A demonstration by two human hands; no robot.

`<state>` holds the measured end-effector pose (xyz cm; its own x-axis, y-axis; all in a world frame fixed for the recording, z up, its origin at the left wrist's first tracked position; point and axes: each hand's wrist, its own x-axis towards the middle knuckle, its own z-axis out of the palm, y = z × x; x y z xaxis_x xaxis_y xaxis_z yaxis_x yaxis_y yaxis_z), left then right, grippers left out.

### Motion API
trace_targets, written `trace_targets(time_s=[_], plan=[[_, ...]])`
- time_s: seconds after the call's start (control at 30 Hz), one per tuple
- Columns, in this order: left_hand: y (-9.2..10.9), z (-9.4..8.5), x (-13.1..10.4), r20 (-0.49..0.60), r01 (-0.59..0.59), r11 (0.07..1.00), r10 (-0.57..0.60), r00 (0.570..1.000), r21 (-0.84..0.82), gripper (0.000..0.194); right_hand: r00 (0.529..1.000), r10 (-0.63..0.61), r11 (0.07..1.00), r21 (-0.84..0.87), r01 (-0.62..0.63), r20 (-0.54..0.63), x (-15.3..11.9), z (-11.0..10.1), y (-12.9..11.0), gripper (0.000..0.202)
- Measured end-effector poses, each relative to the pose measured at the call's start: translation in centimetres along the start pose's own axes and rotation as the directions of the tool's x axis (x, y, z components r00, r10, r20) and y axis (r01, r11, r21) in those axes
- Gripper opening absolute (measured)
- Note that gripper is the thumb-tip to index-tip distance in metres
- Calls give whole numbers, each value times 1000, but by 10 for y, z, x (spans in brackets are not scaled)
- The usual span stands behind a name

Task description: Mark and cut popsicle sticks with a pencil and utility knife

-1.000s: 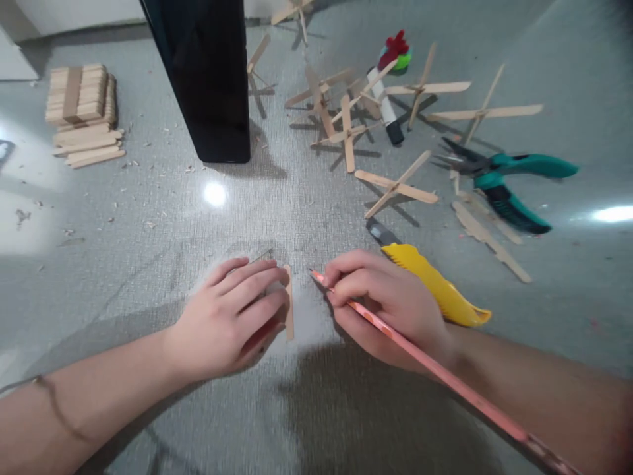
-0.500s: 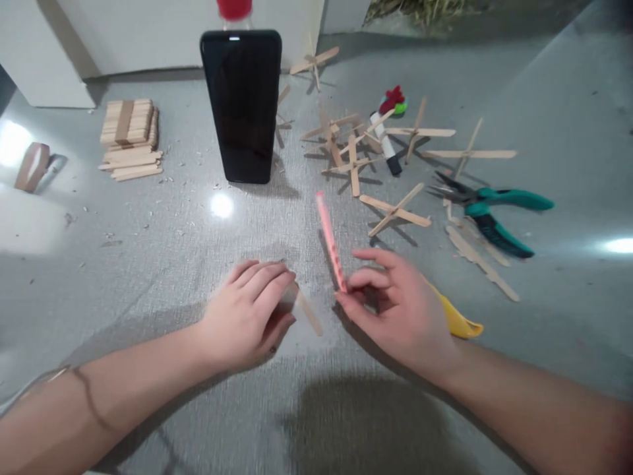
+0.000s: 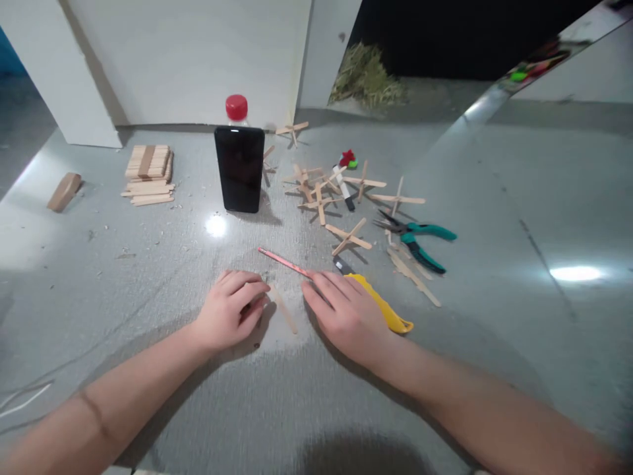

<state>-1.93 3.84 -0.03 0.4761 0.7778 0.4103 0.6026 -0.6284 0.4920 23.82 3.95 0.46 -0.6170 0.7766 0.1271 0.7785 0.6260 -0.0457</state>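
Note:
A pink pencil [image 3: 283, 260] lies slantwise on the grey surface, its near end at the fingertips of my right hand [image 3: 343, 316]. That hand rests palm down, fingers stretched out, beside a yellow-handled cutter [image 3: 388, 307] that it partly covers. My left hand [image 3: 235, 309] has its fingers curled at the upper end of a loose wooden stick [image 3: 285, 311]; whether it grips the stick is hidden. Crossed wooden sticks [image 3: 349, 237] lie beyond my right hand.
A black phone [image 3: 241, 171] leans upright before a red-capped bottle [image 3: 236, 107]. Bundled sticks [image 3: 148, 161] lie at the left. Teal pliers [image 3: 420, 241], split sticks [image 3: 415, 280] and a white marker [image 3: 343, 188] are on the right. White panels [image 3: 198, 59] stand behind.
The pencil has gone from steeply angled at my right fingertips to lying flatter on the surface. My right hand has opened and turned palm down. The camera view has tilted up.

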Motion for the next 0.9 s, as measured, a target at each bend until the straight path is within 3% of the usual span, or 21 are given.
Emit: trace_targets(time_s=[0.1,0.23,0.37,0.47,0.6,0.73,0.83,0.9], plan=[[-2,-1,-1,-7,-11,999,11,1000,48,17,983,162,980,-136,-148,92,-1,-22,-1,28],[-5,3,-3,24,-40,995,38,999,93,17,892,379,908,-284,-308,247,-6,-42,8,23],[-9,11,-6,46,-69,990,64,997,120,21,798,431,892,-334,-304,423,-7,-45,18,17],[-9,15,-7,60,-70,986,61,996,150,23,769,421,899,-333,-285,480,-6,-44,23,17],[-8,16,-8,80,-75,978,61,995,195,29,792,413,904,-306,-298,449,-7,-52,28,13],[-7,15,-10,125,-127,972,103,987,198,30,847,419,901,-262,-345,328,-15,-77,27,26],[-6,15,-11,160,-180,967,151,976,183,30,897,331,941,-169,-293,292,-20,-94,24,28],[-5,14,-11,183,-211,961,178,967,178,29,936,246,967,6,-256,250,-20,-97,25,36]])
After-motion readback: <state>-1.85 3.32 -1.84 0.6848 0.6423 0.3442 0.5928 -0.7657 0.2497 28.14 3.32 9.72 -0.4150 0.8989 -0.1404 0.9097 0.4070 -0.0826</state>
